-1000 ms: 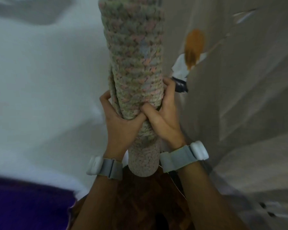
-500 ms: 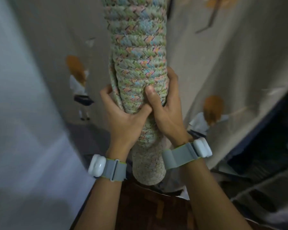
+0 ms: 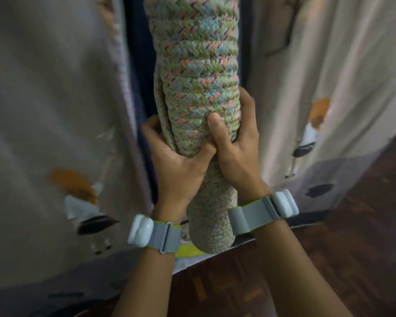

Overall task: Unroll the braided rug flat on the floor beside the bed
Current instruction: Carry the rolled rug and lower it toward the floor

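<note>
The braided rug (image 3: 197,72) is rolled into a thick tube of green, pink and blue plaits. It stands upright in front of me, with its lower end hanging above the floor. My left hand (image 3: 176,163) grips the roll from the left, thumb across its front. My right hand (image 3: 236,147) grips it from the right, thumb pressed into the braid. Both wrists wear grey bands with white pods. The top of the roll runs out of view.
Beige printed curtains (image 3: 55,133) hang on both sides, with a dark gap behind the roll. Dark wooden parquet floor (image 3: 352,248) lies below and to the right. A yellow-green scrap (image 3: 188,251) shows near the curtain hem.
The view has swung across the room from a white surface to the curtains. My hands keep the same grip on the rolled rug, which stays upright.
</note>
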